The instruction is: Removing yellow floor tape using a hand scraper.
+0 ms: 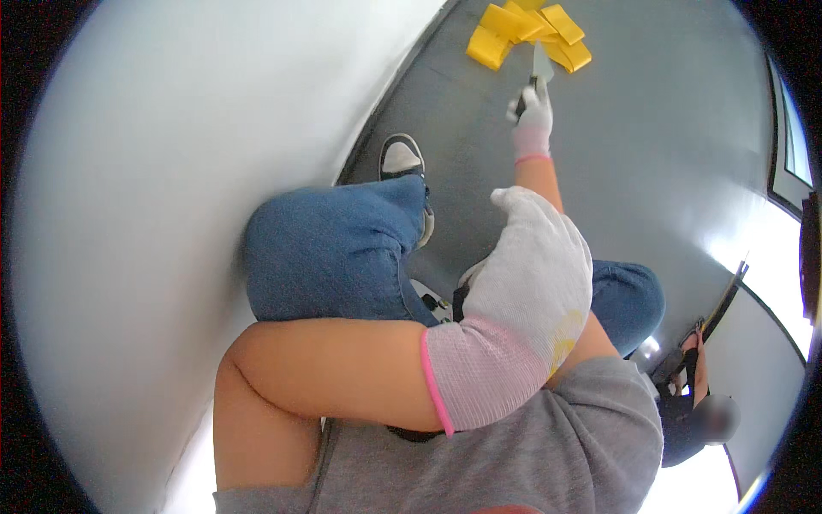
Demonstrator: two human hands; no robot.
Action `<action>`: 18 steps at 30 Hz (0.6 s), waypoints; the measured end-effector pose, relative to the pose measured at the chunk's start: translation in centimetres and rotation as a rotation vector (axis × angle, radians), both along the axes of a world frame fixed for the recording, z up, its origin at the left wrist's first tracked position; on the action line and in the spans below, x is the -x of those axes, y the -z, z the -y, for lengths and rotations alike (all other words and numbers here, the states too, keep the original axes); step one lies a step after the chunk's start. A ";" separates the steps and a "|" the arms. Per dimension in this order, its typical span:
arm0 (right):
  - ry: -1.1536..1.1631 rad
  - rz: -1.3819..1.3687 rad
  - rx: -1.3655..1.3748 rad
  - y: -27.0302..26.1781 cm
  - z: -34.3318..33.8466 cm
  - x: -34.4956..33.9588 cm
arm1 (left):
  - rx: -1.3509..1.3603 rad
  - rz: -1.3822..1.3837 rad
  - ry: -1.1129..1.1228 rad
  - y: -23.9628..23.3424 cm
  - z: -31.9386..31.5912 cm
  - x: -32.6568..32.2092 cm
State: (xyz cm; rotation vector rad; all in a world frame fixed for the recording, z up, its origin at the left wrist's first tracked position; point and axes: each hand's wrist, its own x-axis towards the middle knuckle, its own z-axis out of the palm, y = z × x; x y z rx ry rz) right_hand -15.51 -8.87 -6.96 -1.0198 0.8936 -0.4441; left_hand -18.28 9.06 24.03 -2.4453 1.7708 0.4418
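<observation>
My right hand (534,115), in a white knit glove with a pink cuff, reaches out over the grey floor. It grips the dark handle of a hand tool with a pale, pointed flat blade (542,61), a knife or a small trowel. The blade's tip overlaps the near side of a pile of folded glossy yellow strips (498,35) on the floor; whether they touch I cannot tell. Close below the camera, my gloved left hand (530,263) lies across my right arm, back upward. Its fingers are mostly hidden, so its grip does not show. A yellow mark shows on that glove.
A white wall (192,128) with a dark skirting runs along my left. My shoe (401,160) and bent knee in blue jeans (340,250) are beside it. Far right, another person (681,411) in dark clothes holds a long pole-like thing (722,305).
</observation>
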 end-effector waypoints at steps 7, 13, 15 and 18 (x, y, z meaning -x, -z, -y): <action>-0.157 -0.495 0.780 16.4 -5.2 18.9 | 0.142 0.070 0.101 0.3 2.2 1.6; -0.614 -0.783 0.668 9.4 -11.2 15.7 | -0.035 0.016 0.084 3.0 0.1 2.2; -0.497 -0.806 0.707 7.6 -9.4 13.2 | -0.011 0.135 0.139 2.6 0.3 1.9; -0.392 -0.901 0.731 4.4 -5.2 7.2 | -0.041 0.090 0.138 1.0 0.1 1.2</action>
